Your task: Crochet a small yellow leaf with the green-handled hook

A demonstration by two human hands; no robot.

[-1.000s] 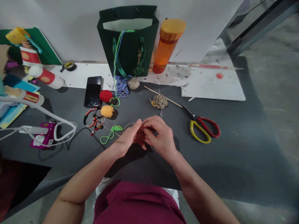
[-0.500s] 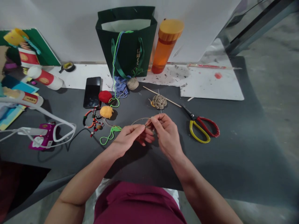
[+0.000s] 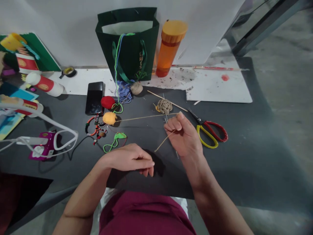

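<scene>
A thin tan yarn [image 3: 144, 117] runs taut from beside the yellow yarn ball [image 3: 110, 118] to my right hand [image 3: 184, 135], whose thumb and curled fingers pinch it. Its loose end dangles below those fingers. A thin needle-like rod shows beside the same hand, partly hidden by it. Lower and to the left, my left hand [image 3: 133, 158] hovers over the dark table, thumb pressed to the forefinger; anything between them is too small to make out. Just beyond my right hand lies a coiled tan knitted rosette [image 3: 164, 106]. Green crochet work [image 3: 120, 135] rests near my left hand.
Scissors [image 3: 209, 129] with red and yellow handles lie to the right. A wooden stick [image 3: 171, 102] lies behind the rosette. Further back stand a green paper bag [image 3: 129, 52] and an orange bottle [image 3: 170, 52]. A phone [image 3: 94, 98], beaded bracelet [image 3: 91, 127] and cables are at left.
My hands have moved apart: the right drew the yarn rightward into a straight line, the left came down toward me and away from it. The view shifted slightly.
</scene>
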